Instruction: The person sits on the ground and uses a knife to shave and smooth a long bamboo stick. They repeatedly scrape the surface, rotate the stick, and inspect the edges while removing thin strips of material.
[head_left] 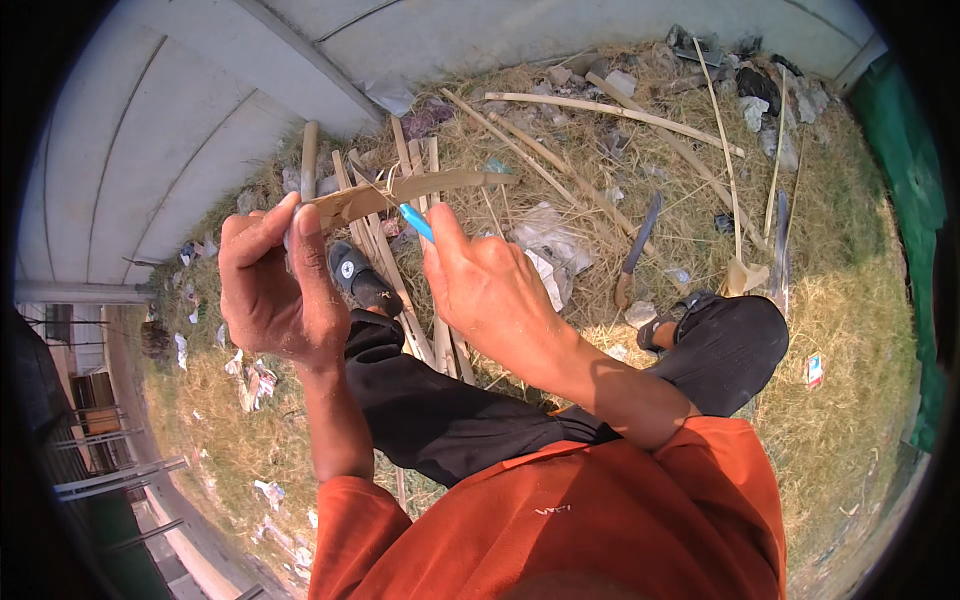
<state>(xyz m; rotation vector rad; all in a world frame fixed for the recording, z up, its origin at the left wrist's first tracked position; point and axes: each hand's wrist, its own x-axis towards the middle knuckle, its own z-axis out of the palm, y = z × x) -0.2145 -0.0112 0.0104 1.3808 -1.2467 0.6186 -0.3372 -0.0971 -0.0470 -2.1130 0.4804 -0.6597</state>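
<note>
1. The curved brown strip [440, 184] looks flat and wood-like, tan-brown with darker patches, broader at its left part and narrowing at the right end (its exact material is hard to tell).
2. A thin, pale curl or sliver shows near its middle, just beyond the blue tool [416, 222]; how it is attached is too small to make out.
3. The strip is held up in front of the person, above the dry grass [835, 430] and the far ends of the pale slats [412, 310].
4. Its long axis runs mostly left to right, bowed slightly, with the narrow end pointing right and a little to the far side.
5. The left hand [280, 285] is raised, its forearm nearly upright from the near side; thumb and bent fingers pinch the strip's left end.
6. The right hand [490, 295] reaches in from the near right, forearm slanting far and left, fingers curled around the blue tool, whose exposed end meets or nearly meets the strip (contact cannot be told).
7. Farther right, a dark-bladed knife [640, 245] lies on the grass, between the person's two shod feet.
</note>
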